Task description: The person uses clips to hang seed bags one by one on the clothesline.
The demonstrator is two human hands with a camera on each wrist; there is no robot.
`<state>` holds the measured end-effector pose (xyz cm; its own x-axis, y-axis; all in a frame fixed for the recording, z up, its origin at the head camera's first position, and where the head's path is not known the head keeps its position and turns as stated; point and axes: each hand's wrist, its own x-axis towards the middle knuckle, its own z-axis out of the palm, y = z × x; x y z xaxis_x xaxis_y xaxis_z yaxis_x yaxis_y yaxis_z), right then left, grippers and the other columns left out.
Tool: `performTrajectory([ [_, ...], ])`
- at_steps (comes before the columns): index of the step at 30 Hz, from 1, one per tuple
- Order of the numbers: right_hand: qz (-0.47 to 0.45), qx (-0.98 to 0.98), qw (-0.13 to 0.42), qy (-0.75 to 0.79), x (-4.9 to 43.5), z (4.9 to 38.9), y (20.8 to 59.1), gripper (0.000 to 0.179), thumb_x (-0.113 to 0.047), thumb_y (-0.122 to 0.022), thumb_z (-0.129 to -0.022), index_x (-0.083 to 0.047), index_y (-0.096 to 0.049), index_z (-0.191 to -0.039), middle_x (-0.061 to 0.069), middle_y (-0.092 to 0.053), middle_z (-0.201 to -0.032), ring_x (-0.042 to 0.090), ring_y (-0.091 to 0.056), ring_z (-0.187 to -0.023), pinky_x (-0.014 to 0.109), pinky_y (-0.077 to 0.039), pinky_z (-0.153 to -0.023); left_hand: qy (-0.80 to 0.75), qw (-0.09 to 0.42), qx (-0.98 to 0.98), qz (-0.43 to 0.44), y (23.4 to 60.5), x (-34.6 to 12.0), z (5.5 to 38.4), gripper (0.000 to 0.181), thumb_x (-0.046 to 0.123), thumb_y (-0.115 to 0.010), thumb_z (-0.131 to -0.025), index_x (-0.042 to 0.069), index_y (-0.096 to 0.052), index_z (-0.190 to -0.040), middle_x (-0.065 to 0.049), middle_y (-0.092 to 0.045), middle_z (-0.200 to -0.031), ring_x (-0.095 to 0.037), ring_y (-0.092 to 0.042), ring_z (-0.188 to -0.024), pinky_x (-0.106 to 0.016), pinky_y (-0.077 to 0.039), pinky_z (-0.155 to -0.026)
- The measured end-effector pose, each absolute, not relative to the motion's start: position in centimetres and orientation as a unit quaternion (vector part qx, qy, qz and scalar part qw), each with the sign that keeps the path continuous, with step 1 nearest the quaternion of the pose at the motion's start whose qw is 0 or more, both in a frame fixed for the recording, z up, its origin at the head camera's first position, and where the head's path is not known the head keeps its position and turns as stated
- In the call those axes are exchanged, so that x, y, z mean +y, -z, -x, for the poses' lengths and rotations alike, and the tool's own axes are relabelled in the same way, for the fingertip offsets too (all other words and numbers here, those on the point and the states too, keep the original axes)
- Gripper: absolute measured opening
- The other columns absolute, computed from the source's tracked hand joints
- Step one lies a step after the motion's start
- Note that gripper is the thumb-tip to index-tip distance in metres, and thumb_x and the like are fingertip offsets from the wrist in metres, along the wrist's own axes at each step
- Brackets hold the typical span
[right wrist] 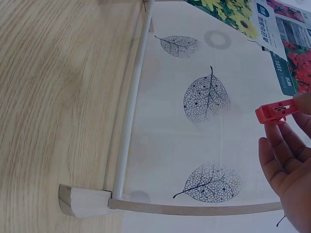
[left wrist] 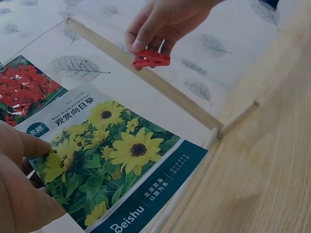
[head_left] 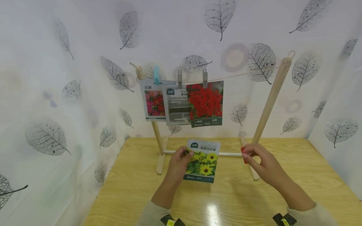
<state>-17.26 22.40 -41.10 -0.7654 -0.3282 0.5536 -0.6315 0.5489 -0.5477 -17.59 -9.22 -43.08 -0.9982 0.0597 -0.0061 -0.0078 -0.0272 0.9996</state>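
Between thumb and fingers, my left hand (head_left: 178, 163) pinches the left edge of a seed packet (head_left: 201, 163) printed with yellow sunflowers. It is held up above the table, front face showing. My right hand (head_left: 261, 161) pinches a red clothespin (left wrist: 151, 59) near the stand's right post. In the right wrist view the red clothespin (right wrist: 277, 111) sits between thumb and fingertips. Behind the hands, a red-flower packet (head_left: 205, 103), a grey printed packet (head_left: 178, 106) and a pink-flower packet (head_left: 154, 103) hang from a string, held by clips.
A wooden stand has a right post (head_left: 271, 100) and a left post (head_left: 157, 136), joined low by a white rod (head_left: 230, 154). The string (head_left: 237, 75) runs between the post tops. Below lies a wood-grain table (head_left: 135, 194); a leaf-print curtain (head_left: 175, 25) hangs behind.
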Motion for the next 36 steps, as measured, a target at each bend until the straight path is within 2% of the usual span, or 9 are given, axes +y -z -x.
performTrajectory([
  [5,-0.284,-0.855,0.205,-0.383,22.4,17.4,40.9,0.028,0.006,-0.067,-0.092,-0.015,-0.063,-0.110,-0.014,-0.059,-0.110,0.003,-0.061,-0.082,0.010,-0.046,-0.077,-0.717,0.018,0.696,-0.030,43.2,-9.0,17.6,0.031,0.032,-0.062,-0.101,0.009,-0.062,-0.122,-0.008,-0.064,-0.119,-0.017,-0.059,-0.101,-0.028,-0.051,-0.087],
  [19,-0.295,-0.849,0.205,-0.388,22.2,18.0,39.7,0.029,0.006,-0.066,-0.092,-0.020,-0.062,-0.106,-0.006,-0.061,-0.117,0.004,-0.061,-0.084,0.012,-0.048,-0.074,-0.722,0.021,0.691,-0.022,42.4,-8.2,17.6,0.030,0.030,-0.062,-0.101,0.007,-0.063,-0.121,-0.010,-0.065,-0.120,-0.016,-0.062,-0.100,-0.031,-0.053,-0.089],
  [24,-0.306,-0.846,0.211,-0.382,22.1,18.2,39.3,0.030,0.007,-0.067,-0.091,-0.019,-0.062,-0.106,-0.005,-0.060,-0.115,0.003,-0.060,-0.085,0.011,-0.048,-0.076,-0.722,0.021,0.691,-0.022,42.3,-8.0,17.7,0.028,0.028,-0.061,-0.101,0.007,-0.063,-0.121,-0.010,-0.065,-0.119,-0.015,-0.062,-0.097,-0.030,-0.054,-0.088],
  [33,-0.311,-0.845,0.206,-0.383,21.9,18.4,38.6,0.030,0.006,-0.066,-0.093,-0.019,-0.061,-0.108,-0.006,-0.061,-0.108,0.005,-0.060,-0.084,0.015,-0.049,-0.067,-0.722,0.021,0.691,-0.027,42.0,-7.7,17.6,0.028,0.029,-0.060,-0.102,0.008,-0.063,-0.121,-0.010,-0.066,-0.118,-0.016,-0.064,-0.095,-0.031,-0.056,-0.086],
  [36,-0.317,-0.844,0.213,-0.377,21.8,18.5,38.3,0.031,0.006,-0.066,-0.092,-0.018,-0.061,-0.109,-0.008,-0.060,-0.106,0.004,-0.060,-0.082,0.015,-0.049,-0.067,-0.722,0.013,0.690,-0.039,42.0,-7.6,17.6,0.028,0.027,-0.059,-0.103,0.004,-0.062,-0.119,-0.011,-0.064,-0.116,-0.016,-0.059,-0.094,-0.029,-0.052,-0.086],
])
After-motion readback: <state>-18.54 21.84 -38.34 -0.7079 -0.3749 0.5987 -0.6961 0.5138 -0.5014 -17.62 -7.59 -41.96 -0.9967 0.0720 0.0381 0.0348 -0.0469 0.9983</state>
